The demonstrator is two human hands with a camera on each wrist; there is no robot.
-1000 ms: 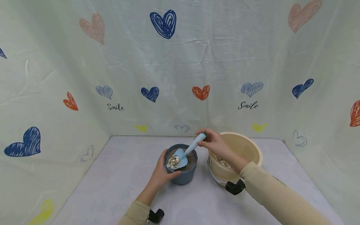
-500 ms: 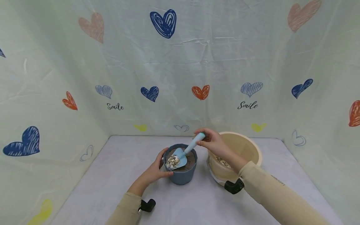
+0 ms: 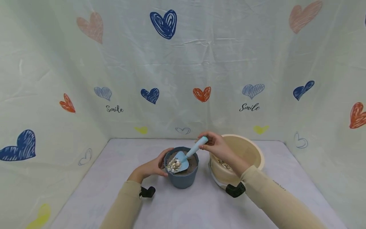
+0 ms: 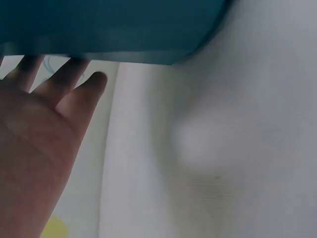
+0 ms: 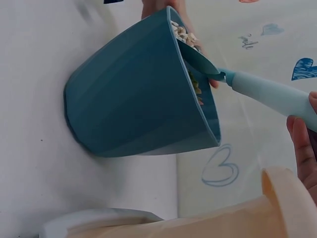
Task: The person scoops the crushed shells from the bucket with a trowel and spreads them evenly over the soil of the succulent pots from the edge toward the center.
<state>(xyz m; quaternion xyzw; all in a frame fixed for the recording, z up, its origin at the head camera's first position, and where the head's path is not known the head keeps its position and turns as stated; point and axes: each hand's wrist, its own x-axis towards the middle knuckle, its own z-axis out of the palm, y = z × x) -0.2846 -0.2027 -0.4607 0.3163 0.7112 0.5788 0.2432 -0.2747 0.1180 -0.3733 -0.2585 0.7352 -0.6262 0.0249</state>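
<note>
A dark blue pot [image 3: 181, 176] of soil stands mid-table. My right hand [image 3: 211, 145] grips the handle of a light blue trowel [image 3: 196, 147], whose blade rests inside the pot with pale pebbles [image 3: 173, 165] heaped on it. My left hand [image 3: 155, 165] rests against the pot's left side; in the left wrist view its fingers [image 4: 74, 87] lie straight beside the pot [image 4: 109, 25]. The right wrist view shows the pot [image 5: 138, 99], the trowel [image 5: 270, 93] over its rim, the pebbles [image 5: 181, 32], and my right fingers [image 5: 303, 144].
A beige basin [image 3: 251, 149] holding more pebbles stands right of the pot, under my right forearm; its rim [image 5: 287, 198] fills the right wrist view's corner. The table [image 3: 120, 159] has a pale cloth, and heart-printed sheets [image 3: 183, 73] wall in three sides.
My left arm has swung leftward, and the hand has slid from the pot's front to its left side. The trowel and right hand have barely moved.
</note>
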